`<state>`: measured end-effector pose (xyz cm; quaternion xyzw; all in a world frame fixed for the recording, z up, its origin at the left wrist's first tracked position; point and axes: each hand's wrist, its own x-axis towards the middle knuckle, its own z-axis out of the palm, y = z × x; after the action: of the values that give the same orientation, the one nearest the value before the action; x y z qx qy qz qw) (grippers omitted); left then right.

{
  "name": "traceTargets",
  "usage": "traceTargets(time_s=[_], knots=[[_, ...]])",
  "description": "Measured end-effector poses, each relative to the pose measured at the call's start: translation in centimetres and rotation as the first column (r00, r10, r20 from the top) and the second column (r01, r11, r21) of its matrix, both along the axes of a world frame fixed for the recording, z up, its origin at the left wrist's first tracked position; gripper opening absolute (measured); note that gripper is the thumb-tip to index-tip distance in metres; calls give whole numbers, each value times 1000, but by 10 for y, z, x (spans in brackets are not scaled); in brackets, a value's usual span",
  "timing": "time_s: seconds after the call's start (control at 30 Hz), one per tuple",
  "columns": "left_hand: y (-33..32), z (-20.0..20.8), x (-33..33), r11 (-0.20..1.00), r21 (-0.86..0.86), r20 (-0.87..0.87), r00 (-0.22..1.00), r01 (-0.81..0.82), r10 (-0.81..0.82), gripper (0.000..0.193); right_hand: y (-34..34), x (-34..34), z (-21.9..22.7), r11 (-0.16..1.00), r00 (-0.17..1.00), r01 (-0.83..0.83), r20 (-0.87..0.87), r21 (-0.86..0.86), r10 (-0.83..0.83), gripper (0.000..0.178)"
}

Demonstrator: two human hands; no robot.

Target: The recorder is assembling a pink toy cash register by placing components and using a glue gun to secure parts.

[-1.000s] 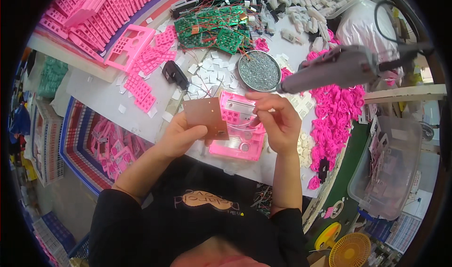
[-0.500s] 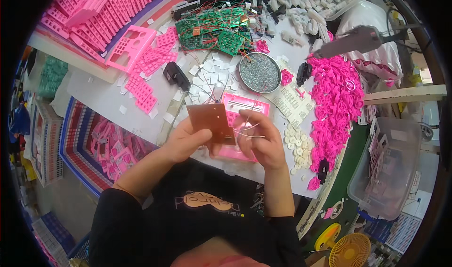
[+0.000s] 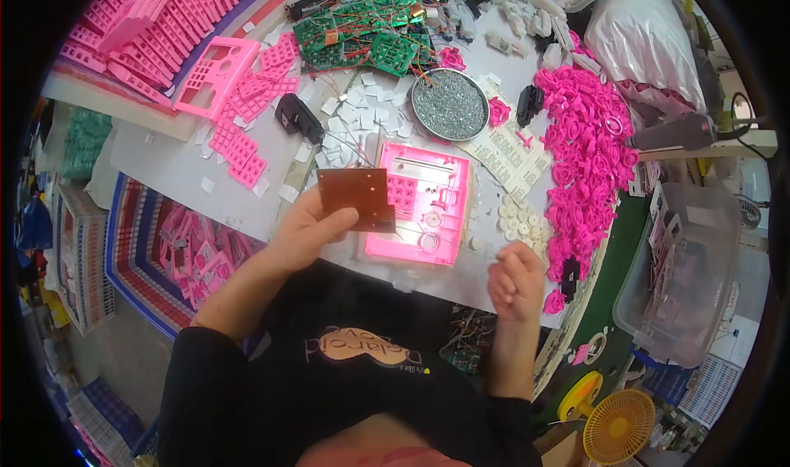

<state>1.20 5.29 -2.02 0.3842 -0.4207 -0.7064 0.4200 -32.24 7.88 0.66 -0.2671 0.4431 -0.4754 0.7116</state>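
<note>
My left hand [image 3: 306, 235] grips a flat brown circuit board [image 3: 350, 189] by its lower left part, thumb on top. The board is held over the left side of an upturned pink plastic housing [image 3: 457, 212], which lies on the table with a pink button pad [image 3: 401, 194] and small round parts inside. Off to the right of the housing, my right hand [image 3: 517, 284] is closed with curled fingers; whatever may be in them is hidden. Small cream round pieces [image 3: 522, 220] lie just beyond it.
A round dish of screws [image 3: 449, 105] stands behind the housing, near green circuit boards [image 3: 362, 35] with wires. Pink parts [image 3: 580, 162] heap at the right, below a hanging grey power screwdriver [image 3: 679, 134]. White paper squares [image 3: 354, 121] and a black part [image 3: 298, 120] lie left.
My right hand has left the board and moved right, toward the cream pieces, its fingers curling in. The board has shifted slightly left, uncovering the housing. The hanging screwdriver has moved right and down.
</note>
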Motion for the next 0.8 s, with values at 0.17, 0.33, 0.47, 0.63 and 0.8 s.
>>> traceTargets(time_s=[0.17,0.33,0.47,0.63,0.8], knots=[[4,11,14,884,-257,455,856,391,-246,30,69,-81,-25,964,922,30,-379,264,75,13],[12,30,-11,918,48,252,884,394,-393,20,80,-68,15,975,157,-200,-986,-92,-61,31],[11,33,-26,878,-95,294,856,470,-426,18,21,-15,36,621,459,-717,-885,-318,77,67],[9,40,-29,769,-309,450,798,560,-400,14,-31,54,19,280,442,-893,-807,-353,391,84],[23,23,-20,833,-221,574,759,507,-309,19,-36,66,12,424,507,-850,-702,-312,499,58]])
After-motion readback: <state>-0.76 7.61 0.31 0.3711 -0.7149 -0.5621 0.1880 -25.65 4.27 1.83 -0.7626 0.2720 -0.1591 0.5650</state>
